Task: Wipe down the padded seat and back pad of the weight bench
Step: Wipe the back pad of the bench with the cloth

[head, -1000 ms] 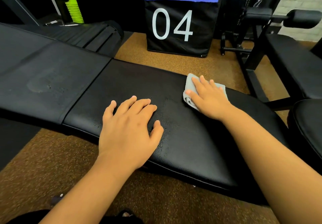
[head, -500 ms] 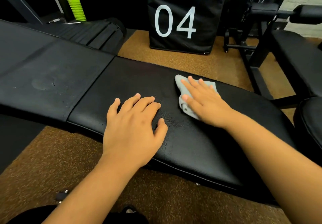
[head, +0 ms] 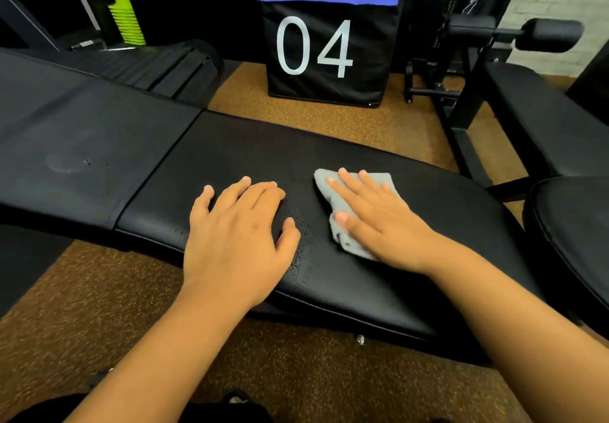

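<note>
Where the padded seat runs across the middle of the frame, black and slightly glossy, a grey cloth lies flat on it a little right of centre, its upper corner and lower edge showing past the hand that covers it. The right hand presses down on the cloth with straight, spread fingers, the thumb lying on the cloth's lower left part; nothing is pinched or gripped. Just beside it to the left, apart from the cloth, the left hand rests palm-down on the bare seat, its fingers relaxed and only slightly bent, holding nothing. Between the two hands the seat surface carries a scatter of small wet droplets. At the left of the frame the seat meets the back pad along a narrow seam, and the pad, also black, shows a faint dull smudge near its middle. Under the bench lies a brown speckled floor. In the upper middle stands a black padded box marked "04" in white, with a blue box stacked on top. At the upper left a lime-green ridged strip leans against dark equipment, and at the right edge stands another black bench with a roller pad above it.
</note>
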A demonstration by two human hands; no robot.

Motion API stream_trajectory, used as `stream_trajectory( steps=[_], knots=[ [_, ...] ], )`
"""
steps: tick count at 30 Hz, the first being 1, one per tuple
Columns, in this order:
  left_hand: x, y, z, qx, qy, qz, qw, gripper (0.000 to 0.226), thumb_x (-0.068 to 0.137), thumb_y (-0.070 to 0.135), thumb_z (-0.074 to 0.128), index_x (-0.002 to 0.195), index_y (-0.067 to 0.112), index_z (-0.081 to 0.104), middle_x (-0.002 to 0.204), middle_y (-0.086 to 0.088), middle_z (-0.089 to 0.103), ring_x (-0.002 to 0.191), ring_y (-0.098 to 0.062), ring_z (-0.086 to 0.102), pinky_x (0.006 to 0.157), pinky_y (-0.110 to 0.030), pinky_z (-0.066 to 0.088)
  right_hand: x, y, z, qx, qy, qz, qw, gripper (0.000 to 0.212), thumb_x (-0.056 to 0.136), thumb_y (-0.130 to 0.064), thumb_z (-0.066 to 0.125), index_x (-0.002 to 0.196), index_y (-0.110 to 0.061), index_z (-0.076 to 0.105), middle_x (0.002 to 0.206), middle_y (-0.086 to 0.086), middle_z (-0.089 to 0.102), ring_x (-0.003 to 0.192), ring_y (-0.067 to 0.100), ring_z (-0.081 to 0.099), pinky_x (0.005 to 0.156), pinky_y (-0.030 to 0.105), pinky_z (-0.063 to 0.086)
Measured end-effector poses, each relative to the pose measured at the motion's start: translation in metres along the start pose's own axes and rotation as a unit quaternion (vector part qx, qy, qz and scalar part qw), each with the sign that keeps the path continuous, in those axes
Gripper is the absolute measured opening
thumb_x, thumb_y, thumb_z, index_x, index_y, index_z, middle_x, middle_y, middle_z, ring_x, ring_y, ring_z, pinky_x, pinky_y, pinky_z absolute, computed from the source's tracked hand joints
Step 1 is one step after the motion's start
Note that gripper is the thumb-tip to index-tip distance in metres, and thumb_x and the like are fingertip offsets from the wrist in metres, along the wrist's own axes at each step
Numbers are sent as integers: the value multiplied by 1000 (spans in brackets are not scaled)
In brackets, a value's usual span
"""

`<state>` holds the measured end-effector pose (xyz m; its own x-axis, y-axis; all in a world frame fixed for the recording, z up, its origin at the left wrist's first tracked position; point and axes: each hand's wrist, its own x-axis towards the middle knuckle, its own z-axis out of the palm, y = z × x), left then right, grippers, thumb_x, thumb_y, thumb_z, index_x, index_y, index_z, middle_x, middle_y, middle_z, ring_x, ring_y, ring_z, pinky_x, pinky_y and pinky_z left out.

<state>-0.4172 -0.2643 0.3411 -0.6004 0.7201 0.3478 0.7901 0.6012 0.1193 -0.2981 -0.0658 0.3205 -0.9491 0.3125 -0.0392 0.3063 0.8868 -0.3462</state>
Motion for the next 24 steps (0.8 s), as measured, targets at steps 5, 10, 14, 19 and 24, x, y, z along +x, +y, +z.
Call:
stream_trajectory(
  steps=[5, 10, 14, 19, 24],
  knots=[
    [-1, 0, 0, 2, 1, 0, 1000, 41, 90, 46, 38, 121, 28, 57, 130, 12, 59, 133, -18, 46, 110, -53, 28, 53, 12, -7, 3, 24, 121, 992, 61, 101, -57, 17, 156, -36, 1, 165, -7, -7, 151, 24, -11, 120, 50, -4],
    [-1, 0, 1, 9, 4, 7, 1000, 42, 90, 45, 37, 120, 26, 59, 131, 11, 59, 133, -18, 46, 110, -53, 28, 48, -38, 5, -8, 24, 59, 998, 60, 102, -55, 15, 156, -34, 0, 165, -6, -9, 150, 25, -13, 120, 51, -5],
    [-1, -1, 2, 4, 9, 10, 1000, 43, 90, 45, 36, 119, 25, 61, 131, 9, 60, 133, -18, 45, 110, -53, 28, -1, -37, 13, 2, 29, 4, 1000, 58, 100, -56, 14, 154, -40, -1, 163, -14, -10, 149, 14, -16, 120, 42, -10],
    [-1, -1, 2, 2, 11, 6, 1000, 41, 90, 44, 38, 117, 25, 62, 131, 10, 60, 133, -19, 46, 110, -54, 28, 4, 3, 2, 11, 22, 72, 997, 57, 101, -56, 16, 154, -41, 1, 164, -13, -6, 150, 15, -11, 121, 43, -5],
    [-1, 0, 1, 3, 9, 4, 1000, 41, 90, 43, 37, 117, 26, 62, 131, 11, 59, 133, -18, 45, 110, -54, 28, 52, 1, -1, -10, 35, 145, 989, 58, 102, -53, 15, 156, -35, 1, 165, -4, -4, 151, 27, -8, 119, 52, -4]
  ],
)
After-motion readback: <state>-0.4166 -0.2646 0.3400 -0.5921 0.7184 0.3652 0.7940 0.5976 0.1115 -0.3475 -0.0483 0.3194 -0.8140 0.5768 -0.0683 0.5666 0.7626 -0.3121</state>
